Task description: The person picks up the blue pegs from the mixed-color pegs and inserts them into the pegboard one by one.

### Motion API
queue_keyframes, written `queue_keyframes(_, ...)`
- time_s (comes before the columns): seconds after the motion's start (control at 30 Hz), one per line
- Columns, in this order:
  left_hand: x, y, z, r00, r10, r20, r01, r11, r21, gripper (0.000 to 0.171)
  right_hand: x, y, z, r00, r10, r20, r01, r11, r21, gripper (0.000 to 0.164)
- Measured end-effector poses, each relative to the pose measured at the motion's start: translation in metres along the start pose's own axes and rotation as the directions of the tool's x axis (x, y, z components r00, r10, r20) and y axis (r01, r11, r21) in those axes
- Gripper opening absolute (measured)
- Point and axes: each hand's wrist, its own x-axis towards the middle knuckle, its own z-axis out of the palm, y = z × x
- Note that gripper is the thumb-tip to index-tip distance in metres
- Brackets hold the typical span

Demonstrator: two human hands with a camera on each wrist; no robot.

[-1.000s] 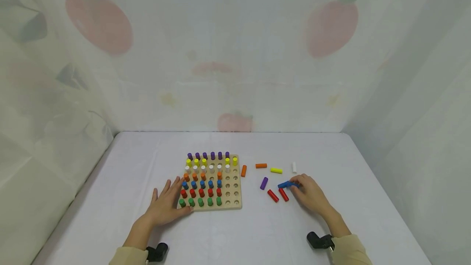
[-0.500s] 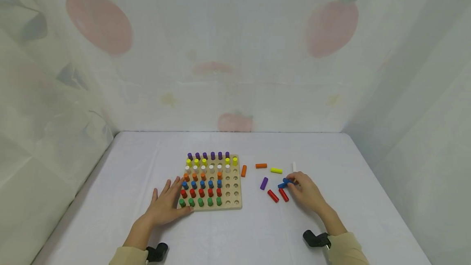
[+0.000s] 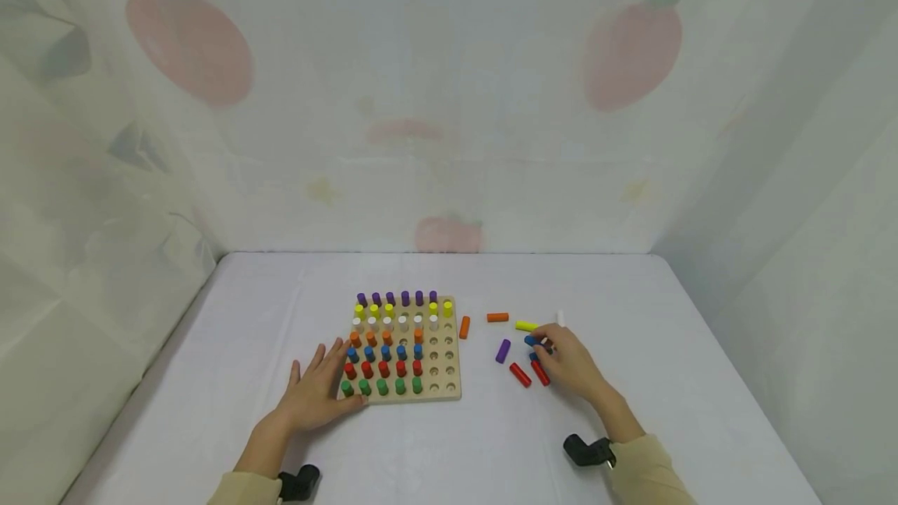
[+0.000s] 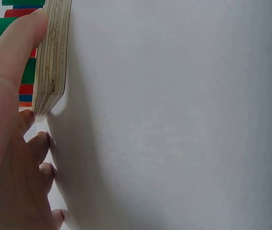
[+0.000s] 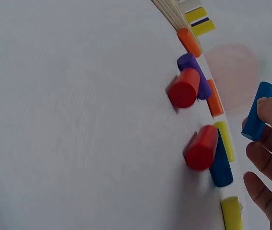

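Note:
My left hand (image 3: 312,396) lies with spread fingers along the left side of a wooden pegboard (image 3: 443,379). Its thumb touches the board's near left corner, and the left wrist view shows that thumb (image 4: 28,31) against the board's edge beside a green peg (image 4: 2,28). To the right of the board, my right hand (image 3: 575,365) pinches a blue peg (image 5: 259,112) between thumb and fingers, held over the loose pegs. Below it on the cloth lies a second blue peg (image 5: 222,167), partly behind a red peg (image 5: 201,148).
Rows of coloured pegs stand in the board, with bare holes mostly at its right. Between board and right hand lie another red peg (image 3: 520,375), a purple peg (image 3: 503,351), two orange pegs (image 3: 497,318) and a yellow peg (image 3: 526,326). A white peg (image 3: 560,318) lies behind the hand.
My right hand has taken one blue peg off the cloth, away from the other, and shifted a little left with it. The left hand has stayed in place at the board.

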Motion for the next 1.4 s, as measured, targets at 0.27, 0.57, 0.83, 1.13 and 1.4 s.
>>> queue_keyframes(0.27,0.001,-0.001,0.001,1.000,0.001,-0.004,-0.001,1.000,0.003,0.105,0.010,-0.014,0.011,0.999,-0.018,0.031,0.016,0.999,0.050,0.019)
queue_keyframes(0.57,0.001,-0.003,0.002,1.000,-0.001,-0.003,0.001,1.000,0.004,0.105,0.021,-0.026,0.023,0.997,0.006,0.076,-0.013,0.995,0.100,0.019)
queue_keyframes(0.83,0.001,-0.002,0.002,1.000,0.001,-0.006,-0.001,1.000,0.002,0.104,0.030,-0.037,0.030,0.991,0.053,0.119,-0.070,0.988,0.138,0.018)
queue_keyframes(1.13,0.000,0.000,-0.001,1.000,-0.007,0.003,0.007,1.000,-0.003,0.104,0.036,-0.045,0.040,0.993,0.027,0.118,-0.046,0.986,0.159,0.017)
queue_keyframes(1.4,0.000,0.001,-0.001,1.000,-0.012,0.007,0.012,1.000,-0.003,0.104,0.038,-0.053,0.051,0.992,-0.036,0.124,0.016,0.987,0.162,0.022)
